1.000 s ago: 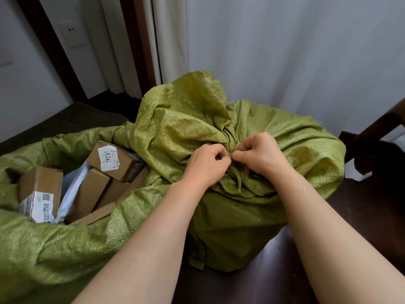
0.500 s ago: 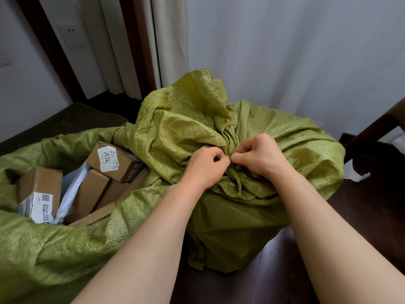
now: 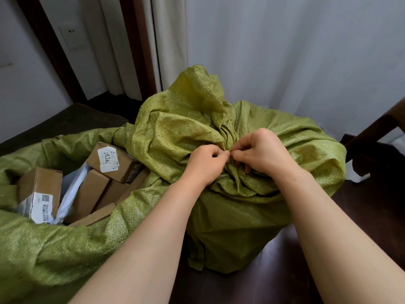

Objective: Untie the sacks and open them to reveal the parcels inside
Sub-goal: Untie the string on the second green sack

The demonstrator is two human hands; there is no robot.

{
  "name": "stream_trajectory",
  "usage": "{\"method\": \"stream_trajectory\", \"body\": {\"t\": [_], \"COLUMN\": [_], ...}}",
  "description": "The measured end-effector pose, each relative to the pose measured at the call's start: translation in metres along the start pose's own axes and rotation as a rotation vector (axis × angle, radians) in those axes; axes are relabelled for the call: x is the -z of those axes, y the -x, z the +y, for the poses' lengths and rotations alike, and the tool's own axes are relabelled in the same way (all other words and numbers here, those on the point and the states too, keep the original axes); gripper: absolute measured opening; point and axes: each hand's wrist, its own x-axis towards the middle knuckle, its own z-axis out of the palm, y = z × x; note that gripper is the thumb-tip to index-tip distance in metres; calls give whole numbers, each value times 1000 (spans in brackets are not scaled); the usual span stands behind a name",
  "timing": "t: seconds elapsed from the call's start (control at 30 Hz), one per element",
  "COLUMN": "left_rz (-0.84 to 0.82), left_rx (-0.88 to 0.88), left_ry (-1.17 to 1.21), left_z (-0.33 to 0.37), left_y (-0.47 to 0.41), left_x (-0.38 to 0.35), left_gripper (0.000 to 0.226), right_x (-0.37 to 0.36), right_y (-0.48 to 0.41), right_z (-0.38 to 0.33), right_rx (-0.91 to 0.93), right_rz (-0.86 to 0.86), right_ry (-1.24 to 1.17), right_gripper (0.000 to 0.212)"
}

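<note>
Floor: I see dark polished wood (image 3: 361, 216).
On it: tied green woven sack (image 3: 241, 227) upright; open green sack (image 3: 54, 249) beside it (touching).

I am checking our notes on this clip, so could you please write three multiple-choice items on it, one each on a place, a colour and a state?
1. Where do both hands meet?
A. at the gathered neck of the tied green woven sack
B. inside the open sack
C. on the white curtain

2. What colour are both sacks?
A. blue
B. green
C. white

3. What state is the sack on the left in?
A. tied shut
B. open, showing brown cardboard parcels
C. folded flat

Answers:
1 A: the left hand and the right hand pinch the neck of the tied green woven sack.
2 B: both weaves are green.
3 B: the open green woven sack shows brown cardboard parcels.
</note>
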Motion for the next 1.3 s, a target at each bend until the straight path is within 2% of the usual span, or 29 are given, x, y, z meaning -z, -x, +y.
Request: {"method": "stream_trajectory", "body": {"t": [0.1, 0.3, 0.57, 0.7, 0.9, 1.07, 1.17, 1.3], "left_rz": [-4, -6, 9, 17, -16, -34, -44, -42], "left_rx": [24, 24, 19, 21, 42, 79, 39, 34], "left_ry": [36, -14, 41, 71, 181, 137, 78, 30], "left_z": [-2, -2, -2, -1, 0, 1, 0, -2], "left_y": [-1, -1, 4, 4, 7, 1, 2, 2], "left_x": [-2, -5, -6, -7, -4, -2, -3, -4], "left_gripper": [25, 38, 45, 46, 31, 33, 21, 21], "right_x": [-2, -11, -12, -10, -6, -3, -6, -11], "right_y": [1, -3, -3, -2, -1, 1, -2, -3], "right_z": [2, -3, 7, 8, 16, 15, 14, 15], "right_rx": [-1, -14, -69, -71, -138, -105, -78, -52], "right_rz": [-5, 84, 44, 64, 50, 29, 30, 45], "right_ry": [22, 210, -101, -140, -302, -310, -245, -206], "right_gripper": [7, 10, 6, 5, 14, 15, 14, 8]}}
